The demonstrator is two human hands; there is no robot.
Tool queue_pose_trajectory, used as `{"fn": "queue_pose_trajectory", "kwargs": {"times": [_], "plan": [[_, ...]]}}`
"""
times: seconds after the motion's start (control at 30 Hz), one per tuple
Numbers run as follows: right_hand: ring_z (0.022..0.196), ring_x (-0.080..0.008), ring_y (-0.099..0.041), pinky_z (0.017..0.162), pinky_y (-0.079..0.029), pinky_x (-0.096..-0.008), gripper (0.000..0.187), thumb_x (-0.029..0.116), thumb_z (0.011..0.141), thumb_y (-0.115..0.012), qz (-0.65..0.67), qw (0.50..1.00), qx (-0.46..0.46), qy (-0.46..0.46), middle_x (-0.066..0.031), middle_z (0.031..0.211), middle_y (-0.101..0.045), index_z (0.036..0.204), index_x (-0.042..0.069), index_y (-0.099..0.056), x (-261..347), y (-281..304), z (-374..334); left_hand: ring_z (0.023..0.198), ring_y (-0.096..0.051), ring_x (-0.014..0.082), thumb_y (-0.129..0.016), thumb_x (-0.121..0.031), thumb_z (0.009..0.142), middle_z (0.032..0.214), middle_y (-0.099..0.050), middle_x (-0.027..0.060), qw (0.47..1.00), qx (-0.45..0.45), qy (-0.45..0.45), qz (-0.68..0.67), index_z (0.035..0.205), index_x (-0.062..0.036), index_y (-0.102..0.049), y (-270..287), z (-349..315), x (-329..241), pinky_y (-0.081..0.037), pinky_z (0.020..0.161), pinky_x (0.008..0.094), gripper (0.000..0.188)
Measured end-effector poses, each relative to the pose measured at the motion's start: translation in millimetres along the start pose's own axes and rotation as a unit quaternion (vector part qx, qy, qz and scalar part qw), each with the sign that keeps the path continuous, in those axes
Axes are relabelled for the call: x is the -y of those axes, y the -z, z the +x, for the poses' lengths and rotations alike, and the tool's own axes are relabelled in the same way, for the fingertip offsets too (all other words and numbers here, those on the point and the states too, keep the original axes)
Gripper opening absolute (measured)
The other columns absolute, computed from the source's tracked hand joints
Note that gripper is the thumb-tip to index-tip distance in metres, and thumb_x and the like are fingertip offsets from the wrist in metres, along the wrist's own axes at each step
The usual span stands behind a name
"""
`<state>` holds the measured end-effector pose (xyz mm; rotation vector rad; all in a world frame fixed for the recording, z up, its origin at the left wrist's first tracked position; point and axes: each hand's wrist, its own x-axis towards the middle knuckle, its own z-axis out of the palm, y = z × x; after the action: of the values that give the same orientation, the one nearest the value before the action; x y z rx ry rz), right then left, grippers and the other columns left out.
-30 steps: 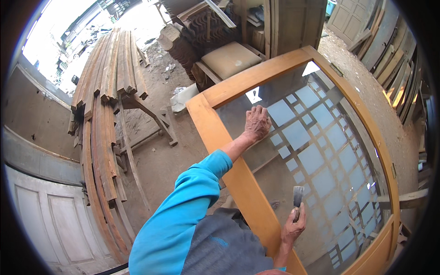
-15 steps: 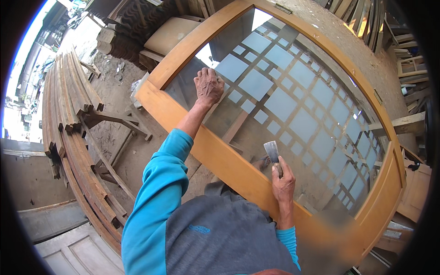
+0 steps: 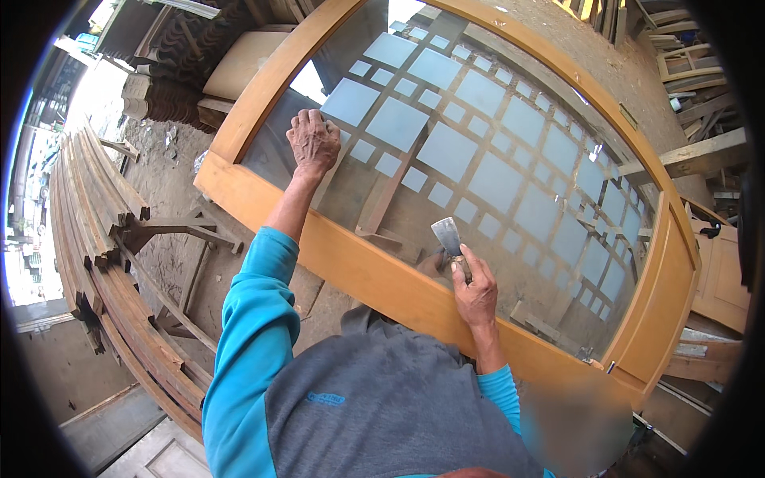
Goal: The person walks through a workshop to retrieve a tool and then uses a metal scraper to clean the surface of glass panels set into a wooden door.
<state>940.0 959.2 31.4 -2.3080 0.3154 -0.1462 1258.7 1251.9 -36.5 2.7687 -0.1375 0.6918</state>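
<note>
In front of me lies a wooden door with an orange-brown frame around a large glass pane patterned with frosted squares. My left hand is closed and rests on the glass near its left end, by a frosted square. Its curled fingers hide whatever is under them. My right hand grips a putty knife by its short handle. The wide metal blade points up and away from me, over the near side of the pane.
Long wooden boards rest on a trestle to the left. Stacked wavy-edged pieces stand at the far left. Timber offcuts pile up at the right, near a wooden beam. A pale panelled door lies at lower left.
The view has shifted, so the door now sits farther left and higher. My left hand has slid slightly nearer to me over the glass. My right hand still holds the putty knife.
</note>
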Motion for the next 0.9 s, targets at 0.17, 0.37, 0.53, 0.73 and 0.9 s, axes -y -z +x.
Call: {"fn": "queue_pose_trajectory", "kwargs": {"times": [0.17, 0.37, 0.53, 0.73, 0.9], "plan": [[0.093, -0.0326, -0.07, 0.081, -0.056, -0.042, 0.041, 0.013, 0.097, -0.068, 0.049, 0.998, -0.036, 0.0, -0.0173, 0.105, -0.07, 0.137, 0.006, -0.065, 8.2, 0.5, -0.9, 0.105, -0.057, 0.0329, -0.064, -0.021, 0.088, 0.108, -0.058, 0.015, 1.0, -0.009, -0.008, 0.001, 0.105, -0.0038, -0.058, 1.4, -0.6, -1.8, -0.045, 0.087, 0.048, 0.025], [0.094, -0.0328, -0.071, 0.081, -0.056, -0.0418, 0.044, 0.012, 0.096, -0.069, -0.019, 1.0, 0.0, 0.017, -0.0176, 0.106, -0.071, 0.139, 0.006, -0.064, -2.6, -0.6, 0.0, 0.105, -0.057, 0.0334, -0.063, -0.02, 0.089, 0.108, -0.058, 0.0158, 1.0, 0.003, -0.003, 0.001, 0.105, -0.0034, -0.059, 3.4, -0.1, -2.3, -0.044, 0.088, 0.0484, 0.024], [0.087, -0.03, -0.072, 0.073, -0.057, -0.0421, 0.044, 0.015, 0.095, -0.071, -0.025, 0.999, -0.027, 0.029, -0.013, 0.105, -0.071, 0.138, 0.009, -0.065, -4.7, -4.7, -1.4, 0.104, -0.057, 0.0333, -0.063, -0.021, 0.088, 0.106, -0.059, 0.0153, 1.0, 0.009, -0.002, -0.005, 0.104, -0.0033, -0.06, 3.9, 1.2, -1.9, -0.044, 0.088, 0.0487, 0.024], [0.086, -0.0311, -0.071, 0.072, -0.057, -0.0435, 0.046, 0.016, 0.094, -0.071, -0.048, 0.999, 0.001, 0.023, -0.0123, 0.103, -0.07, 0.139, 0.011, -0.065, -2.7, -7.0, 2.5, 0.101, -0.058, 0.0339, -0.061, -0.011, 0.088, 0.103, -0.06, 0.0157, 0.994, -0.047, 0.03, -0.089, 0.104, -0.0025, -0.06, 0.3, -4.0, 9.7, -0.046, 0.09, 0.0467, 0.019], [0.083, -0.0317, -0.07, 0.071, -0.056, -0.0443, 0.047, 0.017, 0.093, -0.072, -0.035, 0.998, -0.037, 0.047, -0.0118, 0.1, -0.069, 0.14, 0.012, -0.064, -14.3, -14.5, -2.3, 0.099, -0.063, 0.0321, -0.056, -0.002, 0.09, 0.101, -0.063, 0.0159, 0.943, -0.135, 0.193, -0.235, 0.101, -0.0014, -0.063, 1.4, -5.1, 19.2, -0.052, 0.09, 0.0413, 0.013]]}}
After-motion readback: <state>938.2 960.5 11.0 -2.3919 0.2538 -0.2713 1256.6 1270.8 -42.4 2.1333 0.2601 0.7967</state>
